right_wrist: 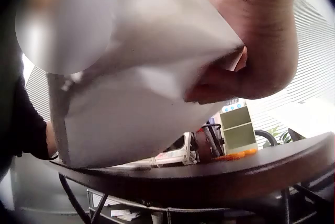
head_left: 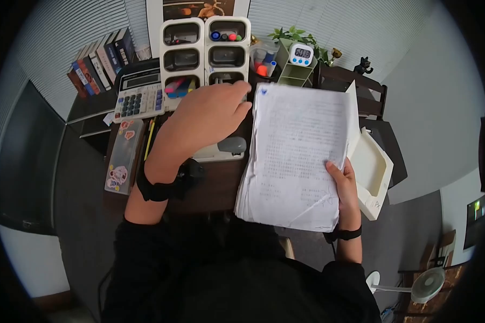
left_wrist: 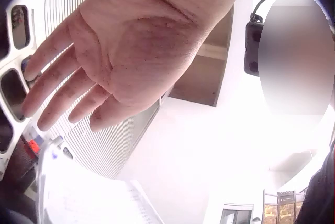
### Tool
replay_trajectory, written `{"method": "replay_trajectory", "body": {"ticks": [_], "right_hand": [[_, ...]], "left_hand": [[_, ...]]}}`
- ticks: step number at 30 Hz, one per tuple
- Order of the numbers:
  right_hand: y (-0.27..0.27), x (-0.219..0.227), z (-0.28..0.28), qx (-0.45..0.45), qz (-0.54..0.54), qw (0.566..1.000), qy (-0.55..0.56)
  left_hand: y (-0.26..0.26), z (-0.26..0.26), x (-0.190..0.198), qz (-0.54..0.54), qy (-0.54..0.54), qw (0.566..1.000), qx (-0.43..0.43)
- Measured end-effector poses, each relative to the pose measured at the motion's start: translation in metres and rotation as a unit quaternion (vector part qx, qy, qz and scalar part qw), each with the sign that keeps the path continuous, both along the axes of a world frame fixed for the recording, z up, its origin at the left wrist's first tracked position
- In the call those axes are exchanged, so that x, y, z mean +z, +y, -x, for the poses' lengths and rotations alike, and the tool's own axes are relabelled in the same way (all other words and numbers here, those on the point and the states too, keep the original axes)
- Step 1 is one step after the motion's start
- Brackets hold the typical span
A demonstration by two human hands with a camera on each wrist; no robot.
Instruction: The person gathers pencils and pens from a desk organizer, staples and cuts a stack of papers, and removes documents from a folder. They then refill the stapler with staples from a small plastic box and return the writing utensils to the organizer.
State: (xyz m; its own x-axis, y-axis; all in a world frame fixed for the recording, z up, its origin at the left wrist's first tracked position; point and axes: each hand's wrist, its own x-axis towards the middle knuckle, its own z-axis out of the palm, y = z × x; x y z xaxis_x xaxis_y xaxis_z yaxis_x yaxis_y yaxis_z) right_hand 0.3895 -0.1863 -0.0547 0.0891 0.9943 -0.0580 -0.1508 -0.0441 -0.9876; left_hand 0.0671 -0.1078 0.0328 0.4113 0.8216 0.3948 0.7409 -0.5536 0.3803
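Note:
A thick stack of printed sheets [head_left: 302, 156] is held up above the desk in the head view. My right hand [head_left: 346, 185] grips its right edge, thumb on the top page; in the right wrist view the fingers of the right hand [right_wrist: 251, 51] curl under the paper [right_wrist: 131, 114]. The left hand [head_left: 205, 116], palm down, is in the air left of the stack, over a stapler [head_left: 231, 145] and in front of the organizer [head_left: 205, 59]. Seen in the left wrist view, the left hand [left_wrist: 120, 56] has extended fingers and holds nothing; the sheets [left_wrist: 89, 198] are below it.
Left on the desk are a calculator [head_left: 137, 102] and a pencil case [head_left: 125, 156] beside pencils. Behind the stack stand a pen cup [head_left: 264, 59], a green holder with a timer [head_left: 302, 54] and a plant. A white tray [head_left: 374, 172] lies at the right.

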Motion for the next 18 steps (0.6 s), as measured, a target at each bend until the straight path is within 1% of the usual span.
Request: {"method": "replay_trajectory", "body": {"ticks": [1, 3, 5, 7, 10, 12, 13, 14, 15, 16, 18], "right_hand": [[-0.001, -0.004, -0.002, 0.007, 0.021, 1.0, -0.013], [-0.003, -0.006, -0.004, 0.016, 0.05, 0.999, -0.008], [-0.005, -0.005, -0.002, 0.023, 0.077, 0.997, -0.002], [-0.006, 0.002, 0.003, 0.021, 0.108, 0.993, 0.032], [0.002, -0.007, 0.008, 0.04, 0.106, 0.993, 0.04], [0.007, -0.015, 0.008, 0.05, 0.108, 0.992, 0.03], [0.009, -0.018, 0.009, 0.063, 0.107, 0.992, 0.017], [0.01, -0.018, 0.009, 0.065, 0.107, 0.992, 0.018], [0.01, -0.017, 0.008, 0.064, 0.095, 0.993, -0.01], [0.009, -0.015, 0.007, 0.062, 0.084, 0.994, -0.039], [0.007, -0.008, 0.004, 0.07, 0.081, 0.993, -0.045]], "left_hand": [[-0.001, 0.002, -0.002, 0.005, -0.001, 1.0, 0.003], [-0.003, 0.006, -0.004, 0.144, 0.049, 0.988, -0.038], [-0.001, 0.008, -0.014, 0.141, 0.066, 0.988, -0.019], [0.003, 0.008, -0.025, 0.138, 0.084, 0.987, -0.005], [0.008, 0.005, -0.03, 0.141, 0.115, 0.983, -0.005], [0.005, 0.0, -0.025, 0.224, 0.077, 0.97, -0.045], [0.005, 0.001, -0.027, 0.225, 0.079, 0.97, -0.044], [0.004, 0.002, -0.03, 0.214, 0.105, 0.969, -0.063], [0.004, 0.002, -0.033, 0.203, 0.132, 0.967, -0.083], [0.005, 0.005, -0.037, 0.205, 0.132, 0.966, -0.083], [0.007, 0.012, -0.046, 0.19, 0.117, 0.968, -0.112]]}}
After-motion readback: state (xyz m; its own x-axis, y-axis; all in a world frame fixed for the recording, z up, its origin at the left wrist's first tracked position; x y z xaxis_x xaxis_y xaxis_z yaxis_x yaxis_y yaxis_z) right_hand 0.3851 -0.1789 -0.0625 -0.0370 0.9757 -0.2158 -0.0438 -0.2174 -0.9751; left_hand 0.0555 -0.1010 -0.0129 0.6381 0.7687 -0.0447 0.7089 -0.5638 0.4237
